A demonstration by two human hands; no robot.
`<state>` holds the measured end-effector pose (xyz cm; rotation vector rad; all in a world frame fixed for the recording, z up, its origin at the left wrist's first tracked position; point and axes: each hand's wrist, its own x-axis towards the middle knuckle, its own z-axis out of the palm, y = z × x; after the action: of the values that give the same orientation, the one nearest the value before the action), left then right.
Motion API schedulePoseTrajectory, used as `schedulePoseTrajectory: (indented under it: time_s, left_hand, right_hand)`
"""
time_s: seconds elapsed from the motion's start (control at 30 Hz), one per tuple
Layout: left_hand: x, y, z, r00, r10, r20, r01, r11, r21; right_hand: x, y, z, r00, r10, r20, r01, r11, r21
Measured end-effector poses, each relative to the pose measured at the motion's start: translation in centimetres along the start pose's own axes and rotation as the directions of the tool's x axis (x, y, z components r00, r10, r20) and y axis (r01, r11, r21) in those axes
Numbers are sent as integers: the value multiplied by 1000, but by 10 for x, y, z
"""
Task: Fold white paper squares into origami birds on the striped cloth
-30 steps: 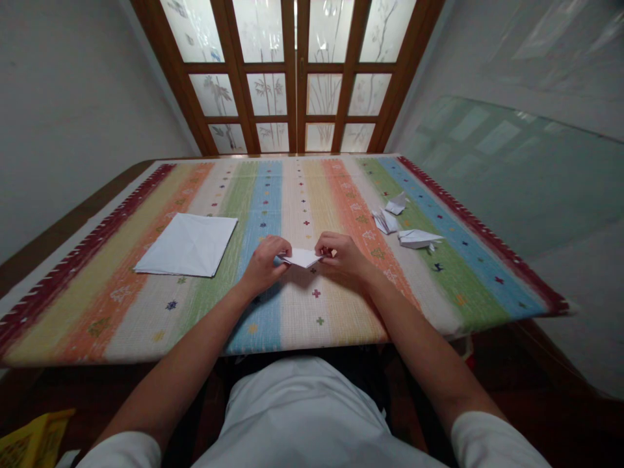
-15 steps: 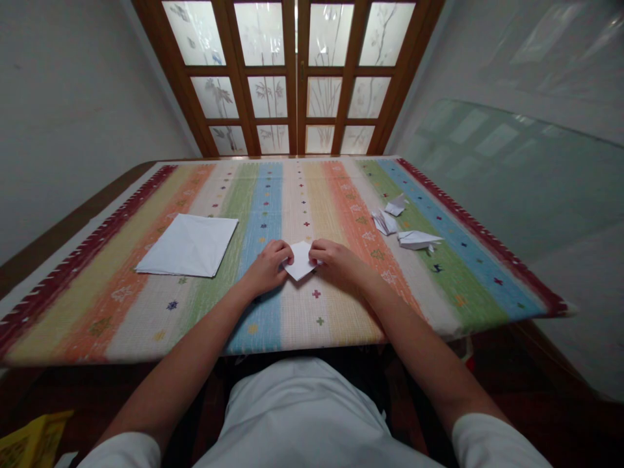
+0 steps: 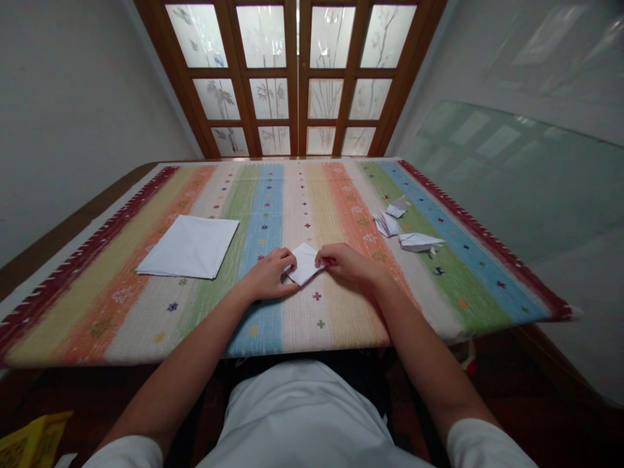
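Observation:
Between my hands, near the front middle of the table, is a small folded sheet of white paper (image 3: 305, 261), roughly diamond-shaped. My left hand (image 3: 273, 273) pinches its left side, the thumb stretched along the lower left edge. At the right corner, the fingers of my right hand (image 3: 341, 260) are closed on the paper. The fingertips cover parts of both side corners, so the folds there are hidden.
A stack of white paper sheets (image 3: 188, 247) lies to the left on the striped tablecloth (image 3: 351, 325). Several folded paper figures (image 3: 419, 242) rest at the right. Glass-paned wooden doors (image 3: 297, 78) stand beyond the table, and a yellow crate (image 3: 36, 439) is at the lower left.
The folded paper has turned slightly and shows a wider face. My left hand has shifted a little lower, its thumb now extended along the edge; my right hand has moved slightly right.

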<state>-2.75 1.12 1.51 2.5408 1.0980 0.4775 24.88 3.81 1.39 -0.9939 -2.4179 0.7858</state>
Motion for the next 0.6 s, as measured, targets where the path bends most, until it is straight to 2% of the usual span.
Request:
schedulePoseTrajectory:
  time_s: [0.27, 0.43, 0.6]
  left_hand:
    - [0, -2, 0, 1000, 13, 0, -13, 1000, -9]
    - [-1, 0, -1, 1000, 24, 5, -24, 1000, -1]
    - [-1, 2, -5, 998, 30, 53, -31, 999, 19]
  right_hand:
    - [-2, 3, -4, 997, 79, -1, -79, 997, -26]
    - [-4, 2, -5, 996, 86, 38, -82, 993, -89]
    - [-3, -3, -6, 976, 184, 116, -167, 976, -137]
